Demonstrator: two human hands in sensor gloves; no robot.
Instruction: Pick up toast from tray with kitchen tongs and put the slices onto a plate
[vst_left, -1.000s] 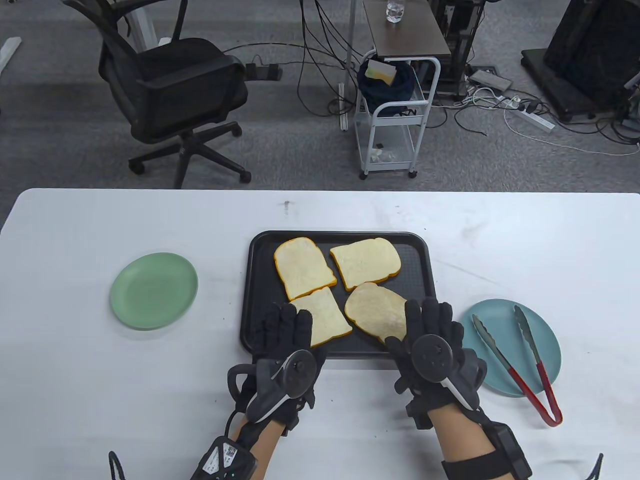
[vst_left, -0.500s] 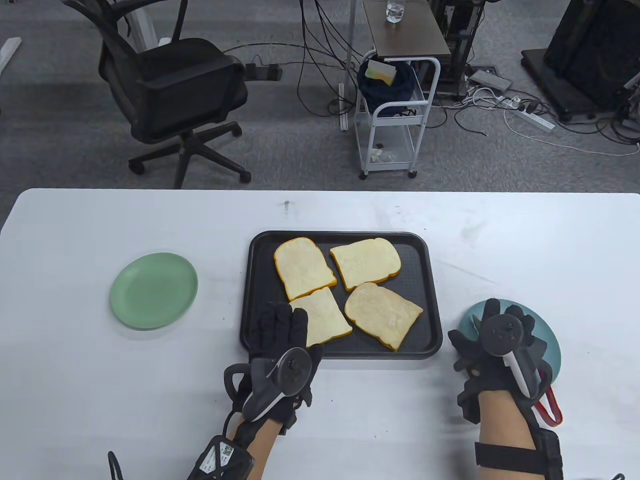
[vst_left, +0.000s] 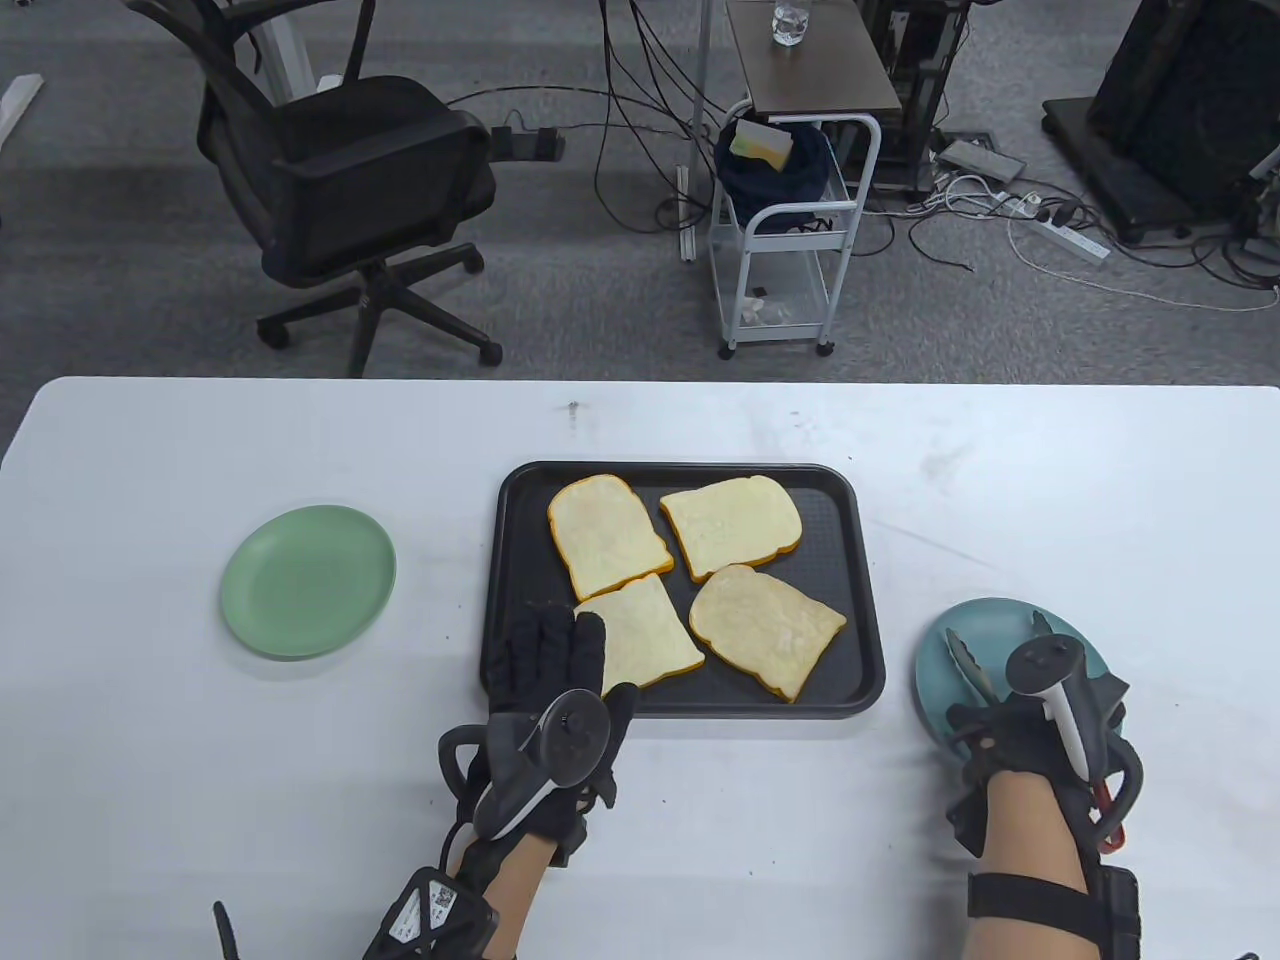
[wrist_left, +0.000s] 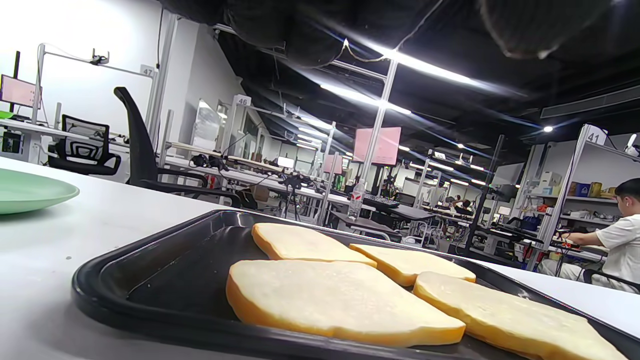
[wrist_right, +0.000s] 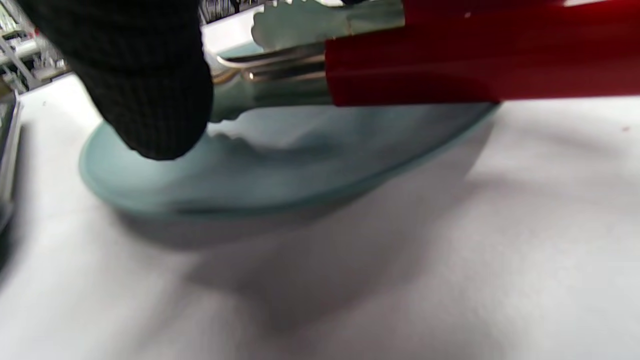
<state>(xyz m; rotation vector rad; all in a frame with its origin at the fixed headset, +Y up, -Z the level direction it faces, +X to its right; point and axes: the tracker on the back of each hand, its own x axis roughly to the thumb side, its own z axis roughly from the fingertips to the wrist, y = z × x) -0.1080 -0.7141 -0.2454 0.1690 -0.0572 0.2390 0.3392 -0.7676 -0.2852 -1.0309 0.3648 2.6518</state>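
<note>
My right hand (vst_left: 1040, 740) closes its fingers on the tongs (vst_left: 968, 655) over the blue plate (vst_left: 935, 660), near the worktop's right front edge. My left hand (vst_left: 550, 690) rests relaxed at the tray (vst_left: 860, 600), mid-worktop, with four toast slices (vst_left: 765, 625): light, crumbly, best pinched at the crust.

We see red tongs (wrist_right: 450, 65) lying over a blue plate (wrist_right: 280, 170) on the white bench (wrist_right: 450, 260). Their shiny metal arms cross the plate. One black gloved fingertip (wrist_right: 145, 85) hangs just beside them.

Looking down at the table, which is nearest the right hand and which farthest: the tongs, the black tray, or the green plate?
From the right hand:
1. Tongs, right at the hand, on the blue plate.
2. Black tray, middle of the table.
3. Green plate, far left.
</note>
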